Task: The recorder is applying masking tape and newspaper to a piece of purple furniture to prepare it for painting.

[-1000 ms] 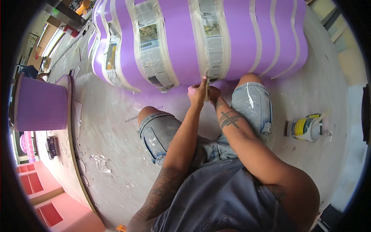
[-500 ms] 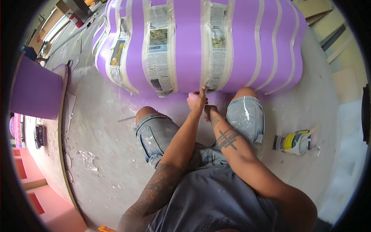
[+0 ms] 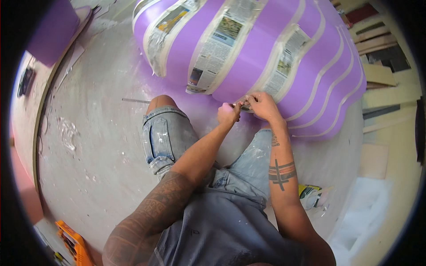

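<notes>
A large, lobed purple form rises in front of my knees. Strips of masking tape run down it, and newspaper covers some of the bands between them. At the lower end of one newspaper band, both hands meet at the tape. My left hand is closed, pink on its back, with its fingertips against the tape's end; what it grips is hidden. Just right of it, my right hand bends over the same spot, thumb and fingers pinching the tape's lower edge.
Past my right forearm stands a yellow-labelled tub on the paint-spotted floor. Boards and wood offcuts lie at the far right. An orange tool is at lower left. Another purple piece stands at upper left.
My view has turned, so the purple form appears tilted and shifted right. My right hand has come up from beneath the left to the tape's lower end. The left stays there.
</notes>
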A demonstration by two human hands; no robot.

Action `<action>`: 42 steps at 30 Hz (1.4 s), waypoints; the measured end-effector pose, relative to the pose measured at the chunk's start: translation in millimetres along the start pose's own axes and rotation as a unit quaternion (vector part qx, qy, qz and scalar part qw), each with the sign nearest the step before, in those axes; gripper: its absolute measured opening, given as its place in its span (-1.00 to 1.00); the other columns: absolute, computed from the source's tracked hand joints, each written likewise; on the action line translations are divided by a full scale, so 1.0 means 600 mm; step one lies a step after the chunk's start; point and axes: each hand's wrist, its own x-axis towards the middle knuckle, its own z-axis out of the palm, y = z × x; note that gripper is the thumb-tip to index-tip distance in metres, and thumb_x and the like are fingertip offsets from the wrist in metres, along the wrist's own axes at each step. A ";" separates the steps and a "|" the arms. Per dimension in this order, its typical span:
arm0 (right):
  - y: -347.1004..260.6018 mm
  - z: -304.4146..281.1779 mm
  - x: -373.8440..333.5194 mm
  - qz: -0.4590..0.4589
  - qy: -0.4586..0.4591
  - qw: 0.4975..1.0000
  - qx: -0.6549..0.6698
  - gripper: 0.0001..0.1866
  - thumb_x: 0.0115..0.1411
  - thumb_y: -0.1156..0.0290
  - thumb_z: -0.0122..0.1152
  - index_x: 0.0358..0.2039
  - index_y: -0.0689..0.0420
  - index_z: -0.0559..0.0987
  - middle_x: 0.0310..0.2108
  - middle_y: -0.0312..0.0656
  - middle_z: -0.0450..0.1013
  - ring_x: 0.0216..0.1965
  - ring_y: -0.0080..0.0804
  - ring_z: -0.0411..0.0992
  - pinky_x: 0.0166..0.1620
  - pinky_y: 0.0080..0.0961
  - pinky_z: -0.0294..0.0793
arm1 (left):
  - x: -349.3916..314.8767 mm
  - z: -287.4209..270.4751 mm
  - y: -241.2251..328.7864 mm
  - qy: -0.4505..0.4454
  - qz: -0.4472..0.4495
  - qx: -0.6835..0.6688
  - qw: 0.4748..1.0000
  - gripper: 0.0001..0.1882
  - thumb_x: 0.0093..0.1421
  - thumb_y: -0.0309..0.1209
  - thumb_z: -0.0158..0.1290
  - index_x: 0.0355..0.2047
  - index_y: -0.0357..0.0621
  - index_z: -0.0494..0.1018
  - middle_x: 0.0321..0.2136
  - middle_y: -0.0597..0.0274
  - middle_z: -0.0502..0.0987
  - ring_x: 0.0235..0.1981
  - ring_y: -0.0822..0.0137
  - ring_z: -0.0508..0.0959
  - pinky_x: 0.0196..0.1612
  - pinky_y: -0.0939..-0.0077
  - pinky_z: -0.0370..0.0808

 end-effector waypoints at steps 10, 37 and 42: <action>0.016 0.047 0.007 -0.143 0.125 0.981 -0.046 -0.79 0.16 0.45 0.19 -0.27 0.24 0.72 -0.33 0.10 0.62 -0.24 0.03 0.63 -0.13 -0.20 0.58 | -0.023 0.053 -0.096 -0.009 0.145 -0.093 0.985 -0.38 0.39 0.09 -0.03 -0.47 -0.30 0.53 -0.63 0.17 0.53 -0.55 0.41 0.52 -0.40 0.42 0.45; 0.032 0.084 0.007 -0.138 0.138 0.980 -0.034 -0.79 0.17 0.50 0.18 -0.24 0.21 0.72 -0.32 0.07 0.62 -0.22 0.02 0.63 -0.12 -0.23 0.59 | 0.040 0.047 -0.119 0.111 0.041 0.000 0.993 -0.41 0.24 0.15 0.06 -0.30 -0.19 0.69 -0.48 -0.29 0.60 -0.31 -0.24 0.64 -0.19 0.01 0.54; 0.090 0.114 0.013 -0.137 0.118 0.982 -0.063 -0.79 0.23 0.44 0.17 -0.20 0.22 0.71 -0.25 0.09 0.61 -0.19 0.09 0.60 -0.11 -0.18 0.58 | 0.049 0.055 -0.117 0.019 0.028 -0.019 0.999 -0.36 0.20 0.18 0.06 -0.23 -0.24 0.66 -0.39 -0.28 0.63 -0.23 -0.23 0.65 -0.14 0.06 0.54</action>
